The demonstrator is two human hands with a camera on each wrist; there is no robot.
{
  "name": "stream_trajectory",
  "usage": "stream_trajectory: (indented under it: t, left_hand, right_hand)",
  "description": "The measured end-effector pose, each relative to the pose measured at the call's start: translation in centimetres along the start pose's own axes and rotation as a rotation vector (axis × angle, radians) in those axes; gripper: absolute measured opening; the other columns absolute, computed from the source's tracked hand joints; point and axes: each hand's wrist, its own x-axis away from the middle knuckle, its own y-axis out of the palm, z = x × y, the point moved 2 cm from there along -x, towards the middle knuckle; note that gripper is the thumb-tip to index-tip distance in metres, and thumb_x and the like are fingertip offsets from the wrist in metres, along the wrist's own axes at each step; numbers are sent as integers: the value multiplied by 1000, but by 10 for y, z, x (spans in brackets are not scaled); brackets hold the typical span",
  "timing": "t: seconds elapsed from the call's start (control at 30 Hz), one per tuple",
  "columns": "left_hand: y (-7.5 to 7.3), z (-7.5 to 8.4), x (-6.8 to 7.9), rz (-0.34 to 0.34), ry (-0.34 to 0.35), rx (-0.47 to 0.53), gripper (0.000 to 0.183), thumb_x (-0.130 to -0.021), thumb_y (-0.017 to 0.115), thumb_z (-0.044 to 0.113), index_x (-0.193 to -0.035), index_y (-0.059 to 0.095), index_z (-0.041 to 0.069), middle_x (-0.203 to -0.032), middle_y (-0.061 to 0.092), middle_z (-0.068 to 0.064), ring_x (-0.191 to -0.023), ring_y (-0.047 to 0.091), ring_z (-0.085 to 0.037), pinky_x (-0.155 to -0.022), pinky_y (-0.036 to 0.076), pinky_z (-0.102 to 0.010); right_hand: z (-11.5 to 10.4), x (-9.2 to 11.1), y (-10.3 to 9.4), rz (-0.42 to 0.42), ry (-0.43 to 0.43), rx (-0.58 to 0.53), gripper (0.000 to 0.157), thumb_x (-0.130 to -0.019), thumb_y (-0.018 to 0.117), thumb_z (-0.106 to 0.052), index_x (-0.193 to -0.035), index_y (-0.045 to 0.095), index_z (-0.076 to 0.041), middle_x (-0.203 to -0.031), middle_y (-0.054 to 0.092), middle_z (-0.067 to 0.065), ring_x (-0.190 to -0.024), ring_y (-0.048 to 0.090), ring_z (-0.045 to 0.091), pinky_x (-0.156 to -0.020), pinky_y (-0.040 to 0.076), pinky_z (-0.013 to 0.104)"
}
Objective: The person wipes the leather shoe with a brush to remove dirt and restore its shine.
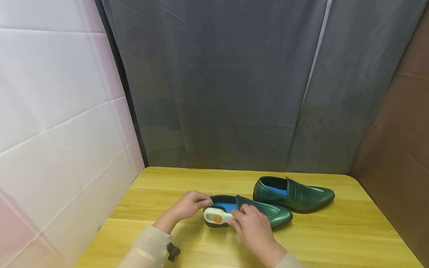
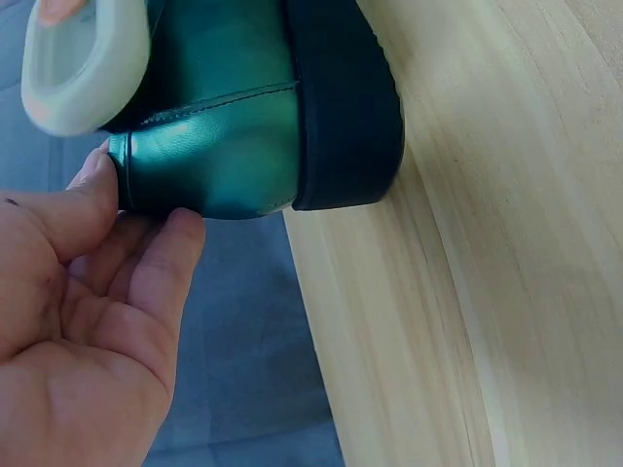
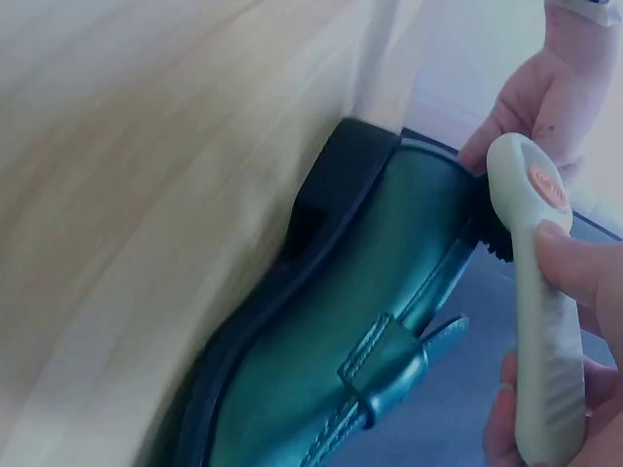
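Observation:
A dark green loafer (image 1: 273, 212) with a blue insole stands on the table, toe pointing right. My left hand (image 1: 188, 205) pinches the rim of its heel between thumb and fingers; the left wrist view shows the thumb (image 2: 92, 190) at the collar and a fingertip on the outer heel leather. In my right hand (image 1: 255, 226) is a cream-white shoe brush (image 3: 545, 321) with an orange oval on its head. Its dark bristles (image 3: 493, 226) touch the loafer's top edge near the heel, on the side facing me. The brush head partly hides the shoe opening.
A matching green loafer (image 1: 298, 193) stands behind and to the right, close to the first shoe. The wood-grain table (image 1: 335, 238) ends at a grey curtain (image 1: 218, 93) at the back. White cloth hangs at left, brown at right.

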Motion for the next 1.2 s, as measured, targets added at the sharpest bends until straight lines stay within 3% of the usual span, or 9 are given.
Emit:
stream_trajectory:
  t: [0.23, 0.43, 0.73, 0.9, 1.2]
  left_hand:
    - [-1, -1, 1, 6, 1, -5, 19, -93, 52, 18, -93, 71, 20, -119, 59, -8, -115, 50, -23, -90, 43, -43]
    - [1, -1, -1, 9, 2, -9, 19, -93, 52, 18, -91, 71, 20, -118, 60, -7, -115, 51, -23, -89, 44, -42]
    - [1, 0, -1, 13, 14, -16, 19, -93, 52, 16, -91, 71, 18, -118, 60, -8, -115, 51, -23, -89, 44, -41]
    - [0, 2, 0, 15, 14, -3, 19, -93, 52, 15, -92, 71, 16, -118, 60, -10, -115, 51, -24, -90, 44, -41]
    - [2, 0, 1, 10, -8, -7, 19, -94, 52, 18, -91, 71, 20, -120, 58, -9, -115, 51, -24, -89, 44, -42]
  right_hand:
    - [1, 9, 7, -65, -49, -3, 21, -74, 71, -42, -86, 70, -25, -68, 43, -8, -59, 38, 9, -44, 34, 20]
    - [4, 19, 16, -151, -56, 31, 22, -76, 70, -42, -89, 70, -25, -70, 43, -9, -63, 39, 9, -51, 38, 23]
    - [18, 15, 2, -76, 2, -37, 23, -76, 68, -45, -90, 71, -26, -74, 46, -12, -65, 39, 7, -53, 39, 22]
    - [25, 14, -5, -83, 56, -73, 24, -76, 67, -46, -92, 71, -28, -75, 47, -13, -65, 40, 6, -54, 40, 23]
    - [25, 27, 7, -146, -12, -29, 21, -76, 68, -42, -88, 72, -25, -71, 46, -12, -63, 36, 7, -52, 36, 21]
